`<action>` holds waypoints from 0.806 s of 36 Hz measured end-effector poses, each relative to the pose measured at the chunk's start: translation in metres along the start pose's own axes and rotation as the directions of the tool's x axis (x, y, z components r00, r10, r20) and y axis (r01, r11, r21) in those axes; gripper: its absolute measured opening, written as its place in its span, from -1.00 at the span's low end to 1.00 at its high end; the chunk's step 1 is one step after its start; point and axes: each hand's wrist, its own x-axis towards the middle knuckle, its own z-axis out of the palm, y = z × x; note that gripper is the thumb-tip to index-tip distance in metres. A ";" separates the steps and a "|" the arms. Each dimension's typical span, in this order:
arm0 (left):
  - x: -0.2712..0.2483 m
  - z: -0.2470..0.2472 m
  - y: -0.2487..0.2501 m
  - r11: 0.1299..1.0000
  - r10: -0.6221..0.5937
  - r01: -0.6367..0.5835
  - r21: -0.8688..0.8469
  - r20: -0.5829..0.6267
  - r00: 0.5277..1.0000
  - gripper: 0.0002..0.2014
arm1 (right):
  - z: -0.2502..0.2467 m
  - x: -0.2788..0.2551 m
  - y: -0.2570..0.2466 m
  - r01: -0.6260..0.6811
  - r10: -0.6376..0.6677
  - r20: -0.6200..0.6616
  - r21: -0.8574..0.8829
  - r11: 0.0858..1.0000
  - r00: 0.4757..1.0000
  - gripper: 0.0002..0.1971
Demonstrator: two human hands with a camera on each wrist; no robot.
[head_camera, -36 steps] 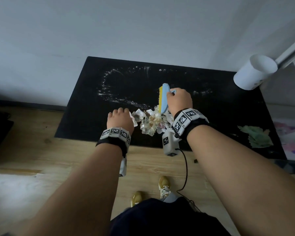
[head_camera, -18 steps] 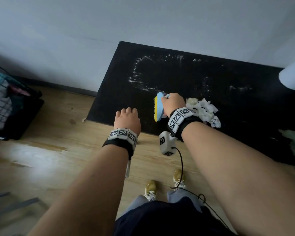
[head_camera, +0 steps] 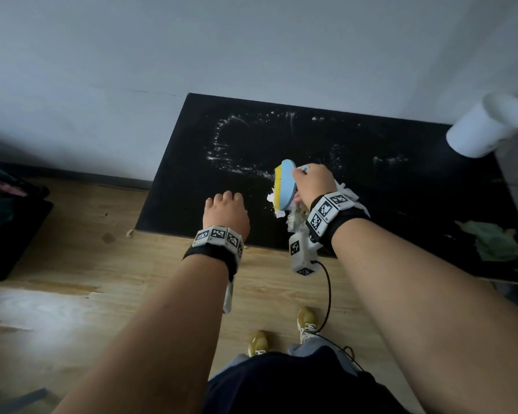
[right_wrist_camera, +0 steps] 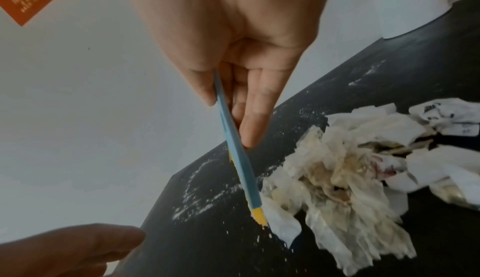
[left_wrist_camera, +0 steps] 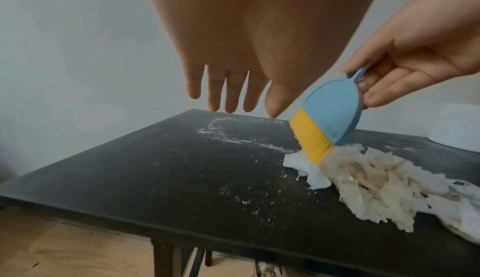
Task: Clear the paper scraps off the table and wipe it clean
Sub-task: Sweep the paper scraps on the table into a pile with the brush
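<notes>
1. Paper scraps (left_wrist_camera: 369,181) lie heaped in one crumpled pile on the black table (head_camera: 401,186), close to its front edge and about midway along it; in the head view most of the pile (head_camera: 295,218) is hidden behind the right wrist.
2. Some scraps are white and some are stained yellowish-brown; the far right of the pile (right_wrist_camera: 345,170) is cut off by the frame in both wrist views.
3. Touching the left side of the pile is a small hand brush (left_wrist_camera: 330,117) with a blue body and yellow bristles, tilted, with its bristle tips down at the paper.
4. The right hand (head_camera: 311,186) pinches the brush by its short blue handle, thumb on one face, with the fingers (right_wrist_camera: 257,107) laid fairly straight along the other.
5. The left hand (head_camera: 226,213) hovers over the front edge, left of the brush, with fingers straight, close together and holding nothing.
6. White powder (left_wrist_camera: 233,139) is smeared in a curved trail toward the back left corner, with loose specks nearer the front.
7. A white cup (head_camera: 485,127) sits at the back right corner, partly cut off.
8. A green crumpled thing (head_camera: 494,243) lies near the front right corner; what it is cannot be made out.
</notes>
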 end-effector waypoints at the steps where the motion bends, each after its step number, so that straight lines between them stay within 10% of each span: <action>1: 0.002 -0.003 0.004 1.000 0.011 -0.010 0.007 -0.014 1.000 -0.60 | -0.008 -0.001 -0.001 0.016 -0.016 -0.018 0.015 1.000 1.000 -0.67; 29: 0.053 -0.022 0.291 0.943 0.330 -0.329 0.051 -0.020 0.944 -0.61 | -0.259 0.059 0.184 -0.130 0.144 -0.310 0.064 0.989 0.940 -0.76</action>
